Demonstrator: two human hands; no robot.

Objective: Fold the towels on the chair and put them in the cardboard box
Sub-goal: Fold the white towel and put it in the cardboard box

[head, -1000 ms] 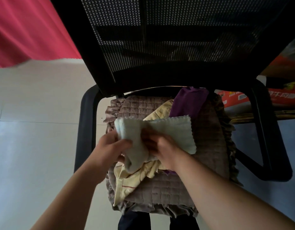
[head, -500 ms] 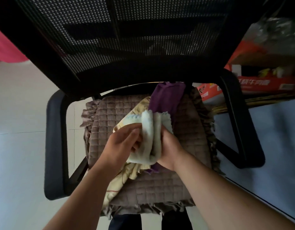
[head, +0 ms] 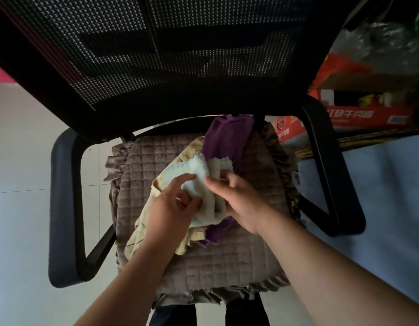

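A pale green towel (head: 205, 182), folded into a thick bundle, is held over the middle of the chair seat (head: 203, 262). My left hand (head: 173, 208) grips its left side with the thumb on top. My right hand (head: 239, 198) pinches its right side. Under the bundle lie a cream towel (head: 142, 229) with red stripes and a purple towel (head: 227, 137) that runs toward the backrest. The seat has a brown quilted cushion with a frilled edge.
The black mesh backrest (head: 168, 55) fills the top of the view. Black armrests (head: 62, 208) stand on both sides of the seat. A red printed cardboard box (head: 359, 116) sits at the upper right beyond the right armrest (head: 330, 175). Pale tiled floor surrounds the chair.
The pale green towel went from spread wide between my hands to folded into a narrow bundle. Both hands came closer together, and my fingers have shifted on the bundle.
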